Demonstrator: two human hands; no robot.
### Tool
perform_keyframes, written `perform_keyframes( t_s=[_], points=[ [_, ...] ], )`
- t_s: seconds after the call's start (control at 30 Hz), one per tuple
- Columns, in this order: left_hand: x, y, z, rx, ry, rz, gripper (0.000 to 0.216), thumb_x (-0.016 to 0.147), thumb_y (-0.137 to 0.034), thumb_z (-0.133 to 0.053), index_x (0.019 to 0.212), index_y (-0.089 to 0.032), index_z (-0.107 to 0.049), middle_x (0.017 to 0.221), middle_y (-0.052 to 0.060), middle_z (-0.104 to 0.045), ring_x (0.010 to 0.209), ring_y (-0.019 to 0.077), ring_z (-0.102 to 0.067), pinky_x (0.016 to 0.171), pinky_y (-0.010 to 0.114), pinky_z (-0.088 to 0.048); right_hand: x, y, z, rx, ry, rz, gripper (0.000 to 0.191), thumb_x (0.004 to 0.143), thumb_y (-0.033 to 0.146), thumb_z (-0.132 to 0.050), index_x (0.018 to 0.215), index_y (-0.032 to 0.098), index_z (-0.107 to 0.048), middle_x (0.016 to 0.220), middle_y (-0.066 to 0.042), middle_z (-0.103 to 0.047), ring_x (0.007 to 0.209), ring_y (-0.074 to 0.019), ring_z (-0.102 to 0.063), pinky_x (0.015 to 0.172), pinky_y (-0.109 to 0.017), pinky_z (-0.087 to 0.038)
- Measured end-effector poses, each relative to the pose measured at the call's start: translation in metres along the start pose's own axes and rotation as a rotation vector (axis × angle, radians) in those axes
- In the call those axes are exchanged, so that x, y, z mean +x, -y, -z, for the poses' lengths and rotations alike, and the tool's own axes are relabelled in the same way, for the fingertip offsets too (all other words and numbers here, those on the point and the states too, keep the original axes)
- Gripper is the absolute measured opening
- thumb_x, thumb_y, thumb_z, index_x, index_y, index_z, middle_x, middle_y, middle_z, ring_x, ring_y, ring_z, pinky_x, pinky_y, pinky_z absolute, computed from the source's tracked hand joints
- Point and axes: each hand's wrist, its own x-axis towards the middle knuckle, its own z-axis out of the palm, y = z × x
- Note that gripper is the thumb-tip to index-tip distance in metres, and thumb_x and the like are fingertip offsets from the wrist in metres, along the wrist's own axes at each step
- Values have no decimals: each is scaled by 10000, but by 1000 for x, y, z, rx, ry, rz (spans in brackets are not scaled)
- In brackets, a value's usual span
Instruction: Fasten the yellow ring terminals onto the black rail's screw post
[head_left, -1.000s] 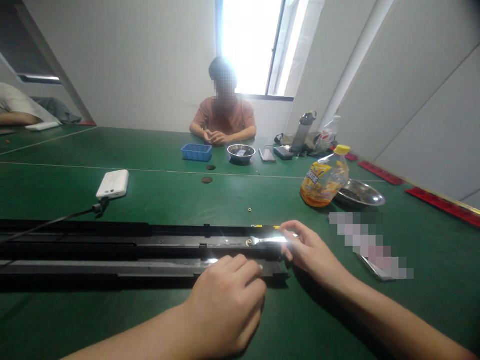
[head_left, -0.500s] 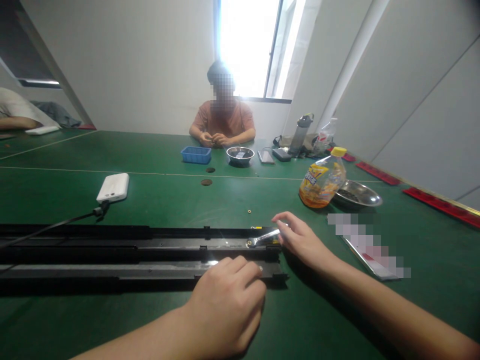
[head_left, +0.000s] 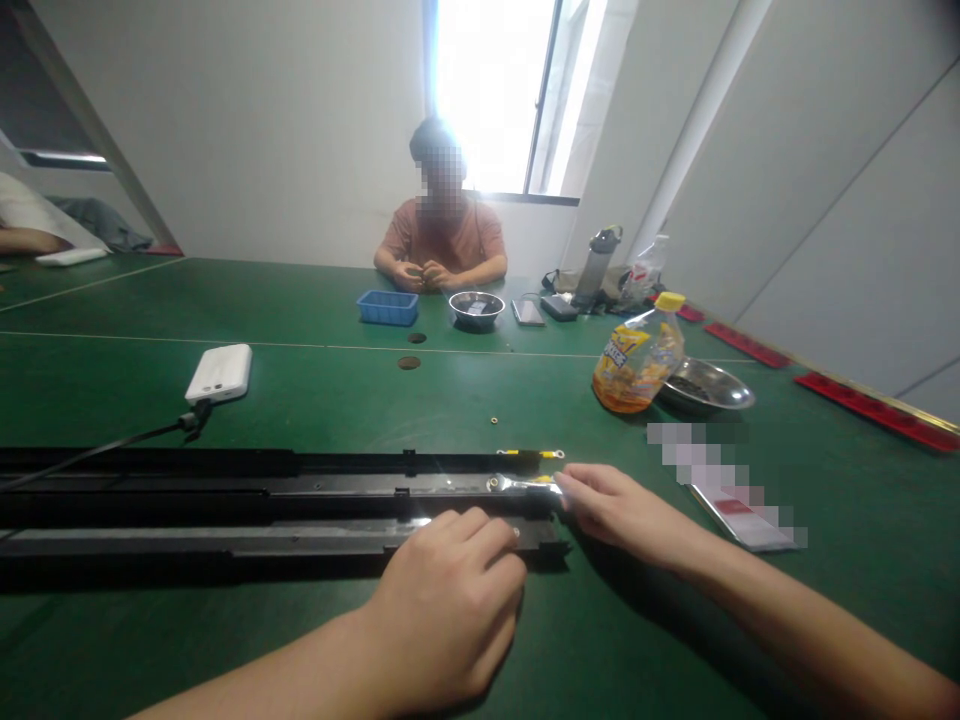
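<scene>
Pinching a shiny wrench [head_left: 525,485] that runs leftward from it along the black rail [head_left: 225,495], the right hand [head_left: 615,510] lies just beyond the left hand [head_left: 450,610], whose curled fingers hold the rail down.

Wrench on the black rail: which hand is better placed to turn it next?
Right, likely. The right hand pinches the handle of the wrench, its head on a fastener in the black rail. The left hand rests on the rail's near edge, off the wrench.
</scene>
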Motion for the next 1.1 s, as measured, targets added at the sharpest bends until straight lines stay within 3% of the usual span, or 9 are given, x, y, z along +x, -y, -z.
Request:
perform_keyframes(
  t_s=[0.17, 0.3, 0.67, 0.93, 1.1],
  points=[
    [1, -1, 1, 4, -3, -4, 66, 957, -234, -597, 996, -213, -646, 1075, 65, -670, 919, 258, -586, 776, 434, -529, 3, -5, 1, 100, 89, -103, 507, 907, 708, -648, 800, 223, -547, 532, 87, -397, 452, -88, -274, 426, -226, -145],
    [1, -1, 1, 9, -8, -3, 73, 960, -235, -599, 1003, -212, -653, 1074, 69, -674, 923, 255, -591, 778, 426, -528, 1, 0, 5, 137, 114, -104, 512, 884, 706, -702, 800, 219, -568, 547, 90, -386, 459, -84, -269, 431, -227, -138],
    [0, 0, 1, 7, 15, 5, 76, 956, -244, -602, 1010, -217, -649, 1100, 69, -677, 939, 264, -602, 782, 429, -527, -6, 1, 49, 64, -141, -18, 586, 802, 786, -763, 772, 206, -682, 628, 28, -464, 548, -118, -346, 474, -242, -224],
    [1, -1, 2, 5, 4, 4, 71, 957, -232, -595, 1000, -211, -647, 1101, 68, -671, 928, 258, -590, 776, 433, -527, 0, -11, 21, 160, -168, 66, 581, 900, 770, -668, 745, 223, -549, 631, 57, -406, 543, -118, -302, 505, -268, -216],
    [1, 0, 1, 2, 15, 3, 78, 959, -234, -595, 1009, -211, -651, 1097, 68, -668, 931, 260, -586, 791, 437, -535, 7, -14, 10, 145, -181, 70, 593, 933, 783, -605, 781, 212, -562, 606, 63, -402, 522, -111, -303, 484, -259, -186]
  ],
)
